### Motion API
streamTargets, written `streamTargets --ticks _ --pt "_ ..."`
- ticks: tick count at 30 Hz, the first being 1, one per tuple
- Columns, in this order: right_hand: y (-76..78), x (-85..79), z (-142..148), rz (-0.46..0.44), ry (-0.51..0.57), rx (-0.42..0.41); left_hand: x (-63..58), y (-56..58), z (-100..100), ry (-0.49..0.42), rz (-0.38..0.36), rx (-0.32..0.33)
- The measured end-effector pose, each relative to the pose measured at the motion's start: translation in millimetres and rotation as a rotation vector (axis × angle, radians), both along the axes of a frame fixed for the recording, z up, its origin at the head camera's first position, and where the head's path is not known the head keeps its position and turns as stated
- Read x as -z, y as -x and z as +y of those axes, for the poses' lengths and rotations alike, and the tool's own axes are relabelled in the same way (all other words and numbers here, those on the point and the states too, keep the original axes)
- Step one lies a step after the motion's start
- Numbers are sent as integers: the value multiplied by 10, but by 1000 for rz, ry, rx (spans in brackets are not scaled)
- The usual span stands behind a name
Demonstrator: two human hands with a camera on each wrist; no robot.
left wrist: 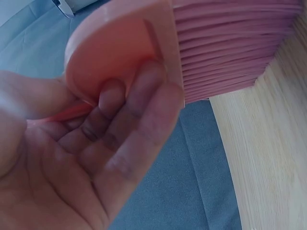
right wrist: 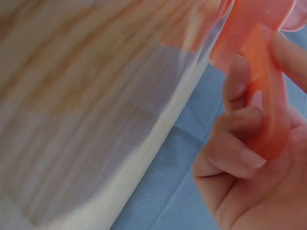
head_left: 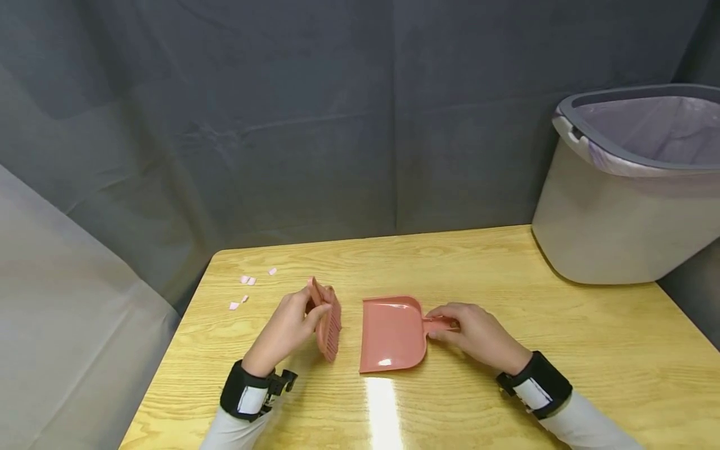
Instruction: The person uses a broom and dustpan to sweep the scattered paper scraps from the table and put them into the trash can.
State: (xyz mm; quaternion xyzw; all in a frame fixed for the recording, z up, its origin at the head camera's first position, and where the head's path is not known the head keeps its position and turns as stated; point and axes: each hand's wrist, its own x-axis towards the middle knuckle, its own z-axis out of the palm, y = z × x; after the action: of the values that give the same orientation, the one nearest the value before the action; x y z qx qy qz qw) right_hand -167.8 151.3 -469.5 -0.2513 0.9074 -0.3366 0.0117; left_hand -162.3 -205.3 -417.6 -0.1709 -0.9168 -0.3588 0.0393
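Observation:
My left hand (head_left: 289,328) grips a pink hand brush (head_left: 323,322) by its body, thumb on one side and fingers on the other. In the left wrist view the bristles (left wrist: 230,48) point away from the palm, their tips close to the wood. Just right of the brush is a pink dustpan (head_left: 392,334), its wide lip facing the brush. My right hand (head_left: 478,331) pinches the dustpan handle (right wrist: 266,105) between thumb and fingers. Several small pale pink scraps (head_left: 247,280) lie on the table to the left of the brush.
A grey bin (head_left: 613,212) with a lined, open top stands at the table's back right. The wooden table (head_left: 478,269) ends at a dark grey curtain (head_left: 304,156) behind, with light cloth (head_left: 67,312) at the left.

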Motion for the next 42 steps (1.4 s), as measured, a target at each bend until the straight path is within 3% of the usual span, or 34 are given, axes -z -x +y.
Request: streamTargets --ticks 9,17,21,25,30,35,42 --pt "-17 1 -13 7 -44 22 -25 35 -92 26 -32 3" --pt "-51 -7 -71 -1 -84 58 -162 50 -369 48 -15 -79" --pt "-68 -38 -103 2 -118 63 -279 38 -609 63 70 -167" --pt "-86 -69 -123 14 -150 69 -373 19 -904 95 204 -265" --pt "-114 -88 -129 39 -175 69 -390 19 -1278 143 323 -395" --pt "-145 -105 -132 68 -187 61 -349 157 -1486 203 275 -449" --pt "-159 -119 -138 56 -193 63 -282 432 -1560 286 165 -396"
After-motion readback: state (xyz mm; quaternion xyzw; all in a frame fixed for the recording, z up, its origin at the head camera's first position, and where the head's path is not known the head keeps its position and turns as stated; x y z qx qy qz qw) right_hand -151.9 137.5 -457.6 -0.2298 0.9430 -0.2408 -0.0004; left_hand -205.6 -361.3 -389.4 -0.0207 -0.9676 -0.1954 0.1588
